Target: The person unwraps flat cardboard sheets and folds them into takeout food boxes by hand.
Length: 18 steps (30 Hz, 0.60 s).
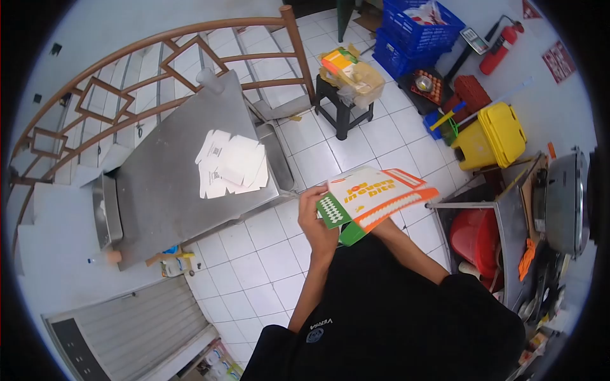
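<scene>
A printed cardboard box piece (375, 193), white with orange and green sides, is held up in front of my body. My left hand (316, 219) grips its left end by the green flap, fingers wrapped on the edge. My right hand (381, 227) is beneath the box's lower right side, its fingers mostly hidden behind the cardboard. The box looks partly folded, with a green flap hanging down. To the left, flat white cardboard pieces (232, 162) lie in an overlapping pile on the steel table.
The steel table (159, 165) has a sink at its right edge. A black stool (343, 117) carries packages. Blue crates (413, 38), a yellow bin (492, 136) and a fire extinguisher (500, 49) stand at the right. A shelf with a red basin (475, 238) is nearby.
</scene>
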{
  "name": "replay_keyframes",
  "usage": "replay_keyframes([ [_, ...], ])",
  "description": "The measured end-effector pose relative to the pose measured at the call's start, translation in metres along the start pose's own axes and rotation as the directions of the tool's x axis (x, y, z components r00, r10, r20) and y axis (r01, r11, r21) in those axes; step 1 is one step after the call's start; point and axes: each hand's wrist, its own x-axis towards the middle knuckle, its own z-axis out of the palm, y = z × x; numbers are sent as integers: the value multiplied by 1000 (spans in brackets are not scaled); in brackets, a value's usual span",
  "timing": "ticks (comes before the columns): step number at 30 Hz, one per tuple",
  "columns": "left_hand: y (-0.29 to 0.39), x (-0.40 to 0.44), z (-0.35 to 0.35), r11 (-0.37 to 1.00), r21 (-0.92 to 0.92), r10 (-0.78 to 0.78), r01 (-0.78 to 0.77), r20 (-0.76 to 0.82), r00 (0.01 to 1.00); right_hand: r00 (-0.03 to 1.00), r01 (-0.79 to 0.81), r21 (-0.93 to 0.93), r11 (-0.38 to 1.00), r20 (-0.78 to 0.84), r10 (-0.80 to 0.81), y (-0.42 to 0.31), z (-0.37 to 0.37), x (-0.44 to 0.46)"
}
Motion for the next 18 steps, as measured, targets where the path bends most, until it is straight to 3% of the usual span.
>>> replay_keyframes([
  [2,-22,9,-5,994,-101,-56,42,-144,988,984,156,-272,950,-46,-175,-9,20,28],
  [4,-57,21,-16,981,-189,-98,51,-246,964,998,-35,-120,992,46,41,-41,20,55],
  [5,-60,33,-27,955,-230,-245,189,-243,939,983,-141,-48,989,108,145,-62,20,68],
  [6,-59,46,-38,908,-273,-385,318,-240,891,998,-58,12,998,-3,58,-81,17,81],
  [7,-59,58,-48,840,-320,-518,438,-230,824,976,3,-70,998,-215,-18,-96,15,96],
  [8,-63,68,-59,851,-205,-519,484,-185,834,934,139,-326,935,-271,-233,-98,15,122],
  [10,-71,87,-67,837,-247,-525,489,-107,844,942,196,-372,908,-186,-279,-90,19,173],
  [11,-75,97,-71,829,-269,-523,490,-61,850,991,108,-183,977,-52,-119,-72,22,196],
  [12,-76,107,-81,823,-77,-563,562,17,826,993,-12,-13,1000,121,14,-77,29,222],
  [15,-80,130,-93,831,160,-521,533,-113,846,915,-145,-223,964,341,217,-98,58,257],
  [16,-79,135,-95,794,-33,-601,607,-196,775,867,-117,-189,975,459,194,-97,69,265],
  [18,-96,137,-101,659,-462,-746,594,-302,593,856,-158,-6,987,498,140,-77,93,279],
])
